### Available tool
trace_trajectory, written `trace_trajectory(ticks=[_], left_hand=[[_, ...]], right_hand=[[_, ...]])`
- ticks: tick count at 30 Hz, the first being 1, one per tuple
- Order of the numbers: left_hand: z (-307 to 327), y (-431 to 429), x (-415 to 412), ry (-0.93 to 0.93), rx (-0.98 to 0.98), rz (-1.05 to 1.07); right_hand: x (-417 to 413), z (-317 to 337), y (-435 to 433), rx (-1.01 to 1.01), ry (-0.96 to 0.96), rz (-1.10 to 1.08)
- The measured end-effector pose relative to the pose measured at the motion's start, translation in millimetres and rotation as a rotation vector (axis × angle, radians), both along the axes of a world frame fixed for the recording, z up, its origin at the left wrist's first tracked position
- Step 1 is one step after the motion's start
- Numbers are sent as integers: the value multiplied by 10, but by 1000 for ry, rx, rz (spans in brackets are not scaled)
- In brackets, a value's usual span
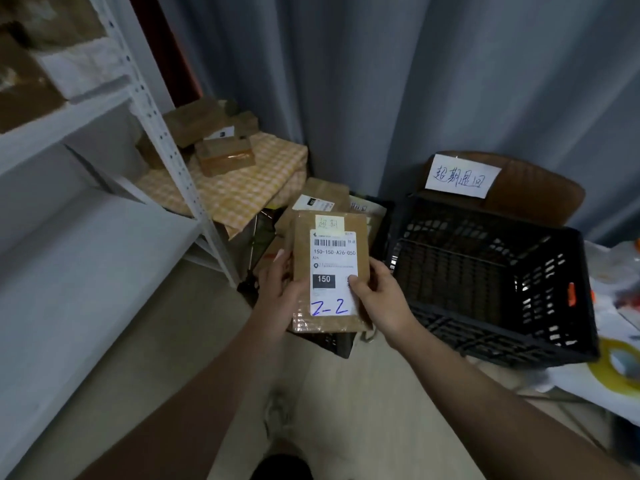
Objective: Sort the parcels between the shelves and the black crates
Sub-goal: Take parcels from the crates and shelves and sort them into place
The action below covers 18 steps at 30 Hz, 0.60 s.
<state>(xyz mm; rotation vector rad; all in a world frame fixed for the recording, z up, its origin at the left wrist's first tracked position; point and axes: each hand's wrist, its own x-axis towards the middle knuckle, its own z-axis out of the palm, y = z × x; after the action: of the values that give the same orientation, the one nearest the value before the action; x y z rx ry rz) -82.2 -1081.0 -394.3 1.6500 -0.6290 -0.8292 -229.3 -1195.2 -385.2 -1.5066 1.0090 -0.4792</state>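
Observation:
I hold a flat brown parcel (pixel 329 271) in front of me with both hands. It carries a white shipping label marked "2-2" in blue and a small yellow note on top. My left hand (pixel 282 292) grips its left edge from beneath. My right hand (pixel 375 292) holds the right edge, thumb pressed on the label. Behind the parcel a black crate (pixel 381 220) holds several more brown parcels. To the right stands an empty black crate (pixel 540 344) with a handwritten white sign (pixel 462 176) behind it. White shelves (pixel 86 244) fill the left side.
A small table under a yellow checked cloth (pixel 249 181) carries several cardboard boxes (pixel 225 155) beside the shelf post. Parcels sit on the upper shelf (pixel 38 64). A grey curtain hangs behind. A roll of yellow tape (pixel 620 367) and clutter lie at the right edge.

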Motion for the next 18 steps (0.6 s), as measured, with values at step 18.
trace_trajectory(ticks=[18], left_hand=[[-711,-2810,1557,-128,212,-501]], right_hand=[[1275,-628,-1973,-147,415,-167]])
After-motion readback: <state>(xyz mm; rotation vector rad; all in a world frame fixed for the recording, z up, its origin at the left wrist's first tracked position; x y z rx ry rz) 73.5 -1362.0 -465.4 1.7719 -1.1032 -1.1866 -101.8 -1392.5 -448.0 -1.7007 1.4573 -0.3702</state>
